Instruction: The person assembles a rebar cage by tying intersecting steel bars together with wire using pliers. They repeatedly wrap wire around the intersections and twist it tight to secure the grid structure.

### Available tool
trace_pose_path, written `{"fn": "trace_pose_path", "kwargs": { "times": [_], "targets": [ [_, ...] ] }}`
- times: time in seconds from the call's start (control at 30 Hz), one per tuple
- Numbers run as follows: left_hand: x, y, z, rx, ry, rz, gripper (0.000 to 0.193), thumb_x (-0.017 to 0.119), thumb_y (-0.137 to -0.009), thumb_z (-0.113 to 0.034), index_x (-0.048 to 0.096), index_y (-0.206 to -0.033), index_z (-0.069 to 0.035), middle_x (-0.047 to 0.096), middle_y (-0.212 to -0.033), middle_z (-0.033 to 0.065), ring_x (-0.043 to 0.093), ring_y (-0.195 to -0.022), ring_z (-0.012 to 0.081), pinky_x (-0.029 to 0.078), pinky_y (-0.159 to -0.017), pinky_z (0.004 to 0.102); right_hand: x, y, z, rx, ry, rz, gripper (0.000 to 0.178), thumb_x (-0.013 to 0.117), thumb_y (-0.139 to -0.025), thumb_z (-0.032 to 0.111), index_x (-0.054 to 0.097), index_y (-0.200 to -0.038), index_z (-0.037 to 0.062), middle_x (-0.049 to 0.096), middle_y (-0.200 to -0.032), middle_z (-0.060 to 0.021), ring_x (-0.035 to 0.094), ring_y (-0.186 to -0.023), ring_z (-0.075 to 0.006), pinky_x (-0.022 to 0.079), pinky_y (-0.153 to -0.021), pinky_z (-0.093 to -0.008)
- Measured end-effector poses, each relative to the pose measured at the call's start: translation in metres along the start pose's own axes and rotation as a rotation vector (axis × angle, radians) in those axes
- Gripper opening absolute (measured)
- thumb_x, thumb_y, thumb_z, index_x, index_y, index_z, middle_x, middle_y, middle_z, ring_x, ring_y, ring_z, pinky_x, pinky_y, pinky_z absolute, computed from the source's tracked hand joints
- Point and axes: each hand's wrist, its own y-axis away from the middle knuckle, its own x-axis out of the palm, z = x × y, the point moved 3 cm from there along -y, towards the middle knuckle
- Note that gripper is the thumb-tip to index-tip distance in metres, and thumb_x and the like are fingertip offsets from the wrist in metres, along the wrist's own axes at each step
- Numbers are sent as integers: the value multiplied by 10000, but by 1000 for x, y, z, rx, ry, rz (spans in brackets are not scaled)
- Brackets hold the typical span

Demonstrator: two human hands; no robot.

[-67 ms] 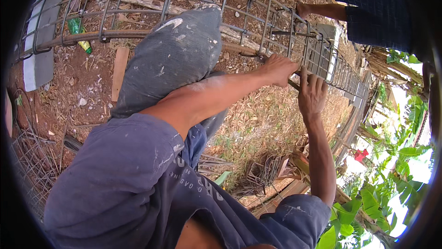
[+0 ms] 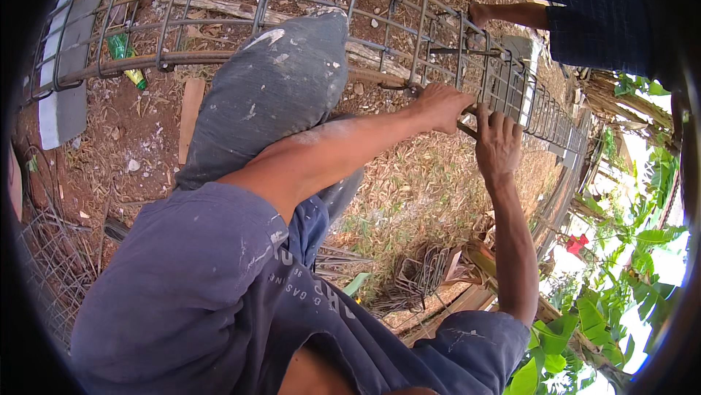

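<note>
A long cage of steel reinforcing bars, tied with square stirrups, runs across the top and away to the right. My left hand is closed at its near lower bar, fingers wrapped over; what lies inside that grip is mostly hidden. Just right of it, my right hand has its fingers bent over the cage's edge. A short dark metal rod spans the gap between both hands and passes under the right one. My bent knee in grey, paint-marked trousers rests close against the cage.
Another person's leg and dark checked shorts stand beyond the cage at upper right. Concrete blocks sit under the cage. A green bottle and a wooden board lie on soil. Bent stirrups are heaped near my right elbow.
The right hand and forearm have shifted very slightly to the right and down. The left hand stays almost in place beside it.
</note>
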Motion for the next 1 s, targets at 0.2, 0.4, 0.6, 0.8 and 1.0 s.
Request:
{"fn": "trace_pose_path", "kwargs": {
  "times": [0.2,0.4,0.6,0.8,1.0],
  "targets": [
    [-80,2,82,-556,5,-275,619,649,-808,-535,577,-1192,-55,603,-1195,200,592,-1081,357,453,-889,540,-9,-6,-4,-32,-42,-63,430,553,-857,85,462,-1277,95,555,-940,-70,549,-895,-224,418,-789,-376],
    [-46,-5,124,-777,157,61,600,538,-898,-502,625,-1164,29,639,-1086,295,632,-1055,361,509,-841,490,-20,0,9,-4,-58,-98,430,557,-878,70,461,-1297,61,573,-987,-80,557,-956,-212,444,-834,-379],
    [-44,-8,120,-769,210,-25,520,571,-740,-383,667,-1055,20,666,-1098,229,652,-1012,346,492,-877,433,-33,-25,-9,-108,113,-1,429,513,-930,106,451,-1353,141,574,-1062,-52,528,-1006,-171,434,-893,-317],
    [-48,-12,122,-740,54,45,492,562,-779,-397,671,-1048,0,642,-1162,223,634,-1059,347,488,-876,440,-21,-97,-43,-340,191,-228,378,573,-898,202,504,-1269,179,578,-1102,-10,511,-1092,-157,368,-999,-317],
    [-49,-8,119,-711,192,-8,427,625,-885,-400,682,-890,23,657,-738,146,632,-650,253,463,-589,396,-17,-89,-45,-323,85,-46,280,546,-955,288,589,-1202,163,621,-1154,-77,565,-1063,-191,374,-981,-438]
  ]
}}
